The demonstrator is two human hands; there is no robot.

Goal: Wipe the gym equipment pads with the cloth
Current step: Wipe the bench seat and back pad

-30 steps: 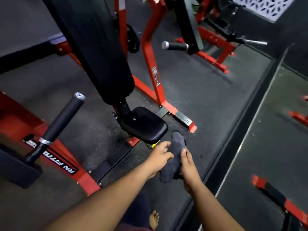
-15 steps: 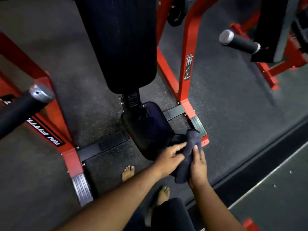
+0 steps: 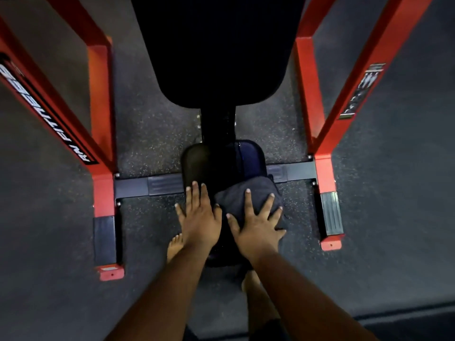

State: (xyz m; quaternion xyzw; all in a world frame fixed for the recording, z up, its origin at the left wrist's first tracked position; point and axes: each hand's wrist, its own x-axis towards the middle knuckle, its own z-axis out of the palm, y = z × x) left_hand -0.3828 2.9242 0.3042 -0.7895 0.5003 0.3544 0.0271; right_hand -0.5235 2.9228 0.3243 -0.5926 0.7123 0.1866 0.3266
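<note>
Cloth (image 3: pixel 246 200) lies on the seat pad (image 3: pixel 221 163), pinned under the flat, splayed right hand (image 3: pixel 256 223) for wiping, while the flat left hand (image 3: pixel 200 215) braces beside it.

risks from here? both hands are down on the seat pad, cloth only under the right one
1. The cloth is bunched under the right hand, so it may wipe only a narrow strip of the seat pad.
2. The left hand presses bare on the pad and could smear the wiped surface.
3. The bare foot stands close to the red frame foot; a shifted step could stub it.
</note>
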